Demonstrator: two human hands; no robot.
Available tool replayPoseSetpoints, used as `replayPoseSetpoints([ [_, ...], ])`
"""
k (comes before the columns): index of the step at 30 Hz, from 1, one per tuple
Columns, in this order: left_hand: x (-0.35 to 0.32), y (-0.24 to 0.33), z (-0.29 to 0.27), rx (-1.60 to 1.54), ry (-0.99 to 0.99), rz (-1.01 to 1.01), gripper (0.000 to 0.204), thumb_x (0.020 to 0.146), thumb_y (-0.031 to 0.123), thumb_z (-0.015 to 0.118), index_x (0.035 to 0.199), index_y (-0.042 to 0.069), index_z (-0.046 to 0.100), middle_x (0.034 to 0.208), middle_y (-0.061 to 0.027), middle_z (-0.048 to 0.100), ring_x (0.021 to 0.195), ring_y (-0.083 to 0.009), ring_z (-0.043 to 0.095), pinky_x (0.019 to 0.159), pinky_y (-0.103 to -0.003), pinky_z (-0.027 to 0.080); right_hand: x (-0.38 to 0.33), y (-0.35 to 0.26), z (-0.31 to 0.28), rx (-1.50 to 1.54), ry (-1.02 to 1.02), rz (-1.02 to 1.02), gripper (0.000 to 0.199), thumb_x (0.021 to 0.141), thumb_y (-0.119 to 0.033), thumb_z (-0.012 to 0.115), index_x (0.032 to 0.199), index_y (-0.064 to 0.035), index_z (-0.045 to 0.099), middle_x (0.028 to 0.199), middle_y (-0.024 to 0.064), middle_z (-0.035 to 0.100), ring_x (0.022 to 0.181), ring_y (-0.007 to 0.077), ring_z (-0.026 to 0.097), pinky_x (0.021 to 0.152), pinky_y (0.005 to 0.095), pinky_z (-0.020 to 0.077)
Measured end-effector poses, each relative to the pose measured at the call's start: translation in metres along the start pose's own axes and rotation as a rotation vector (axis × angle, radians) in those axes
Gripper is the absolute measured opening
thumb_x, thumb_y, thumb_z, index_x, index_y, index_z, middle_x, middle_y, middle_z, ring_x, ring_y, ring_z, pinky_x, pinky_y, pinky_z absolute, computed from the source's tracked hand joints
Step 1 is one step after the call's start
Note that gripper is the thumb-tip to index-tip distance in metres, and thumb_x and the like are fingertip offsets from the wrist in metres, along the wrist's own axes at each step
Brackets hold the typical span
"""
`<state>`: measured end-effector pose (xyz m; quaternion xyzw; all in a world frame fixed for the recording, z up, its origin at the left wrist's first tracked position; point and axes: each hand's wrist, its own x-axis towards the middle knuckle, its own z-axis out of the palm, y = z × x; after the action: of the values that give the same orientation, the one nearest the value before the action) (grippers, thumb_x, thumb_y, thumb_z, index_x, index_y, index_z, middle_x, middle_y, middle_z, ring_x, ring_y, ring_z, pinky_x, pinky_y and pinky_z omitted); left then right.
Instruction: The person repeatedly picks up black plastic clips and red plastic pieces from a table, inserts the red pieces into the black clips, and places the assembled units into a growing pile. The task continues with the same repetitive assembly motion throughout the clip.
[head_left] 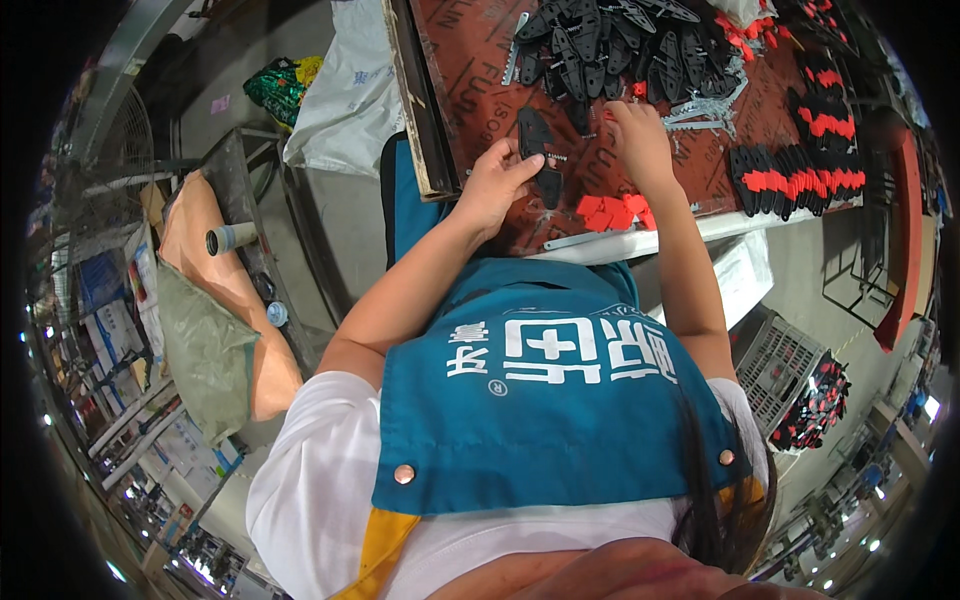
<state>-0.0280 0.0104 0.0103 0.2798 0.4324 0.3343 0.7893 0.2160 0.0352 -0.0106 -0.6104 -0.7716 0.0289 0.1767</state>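
Evidently the left hand pinches a black plate between thumb and fingers, over the table's left part. The right hand, above its middle, has fingers curled narrow; I can't tell what they grip. Red pieces lie along its near edge; a black heap and metal strips crowd its far side.

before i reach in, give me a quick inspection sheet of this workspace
Surface: reddish-brown tabletop, partly covered.
Job's things: black piece in the left hand; heap of black pieces farther back; red pieces near the front edge; rows of black-and-red pieces at right.
Clutter: jagged pale strips beside the heap.
Hands: left grips the black piece; right hand near the heap, grip unclear.
Cables: nothing seen.
Surroundings: white sack at left, grey crate at right.
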Motion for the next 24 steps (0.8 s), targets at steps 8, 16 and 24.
replayPoseSetpoints([
  [8,0.006,-0.005,0.003,-0.114,-0.054,0.139,0.02,0.094,0.007,0.052,0.114,0.004,0.047,0.111,-0.0097,0.06,0.102,-0.0192,0.06,0.089,-0.037,0.051,-0.027,-0.065,-0.047,1.187,-0.193,0.685,0.024,0.081,-0.005,0.071,0.099,0.0022,0.057,0.077,0.0057,0.062,0.066,0.0064,0.055,0.057,0.0207,0.0438],
  [16,0.004,0.0,0.002,0.01,-0.044,0.143,0.019,0.095,0.006,0.051,0.113,0.006,0.048,0.111,-0.0063,0.061,0.101,-0.0159,0.061,0.087,-0.032,0.052,-0.039,-0.069,-0.037,1.286,-0.186,0.581,0.03,0.089,-0.007,0.062,0.117,0.0023,0.059,0.089,0.0052,0.065,0.074,0.0072,0.058,0.068,0.0209,0.0495],
  [24,-0.006,0.014,0.005,0.233,-0.184,0.187,0.023,0.094,0.006,0.051,0.117,0.002,0.048,0.113,-0.0067,0.06,0.103,-0.0158,0.06,0.088,-0.031,0.052,-0.037,-0.073,-0.056,1.136,-0.231,0.483,0.027,0.088,-0.009,0.062,0.111,0.0044,0.061,0.092,0.0094,0.069,0.079,0.0095,0.062,0.071,0.0232,0.0497],
])
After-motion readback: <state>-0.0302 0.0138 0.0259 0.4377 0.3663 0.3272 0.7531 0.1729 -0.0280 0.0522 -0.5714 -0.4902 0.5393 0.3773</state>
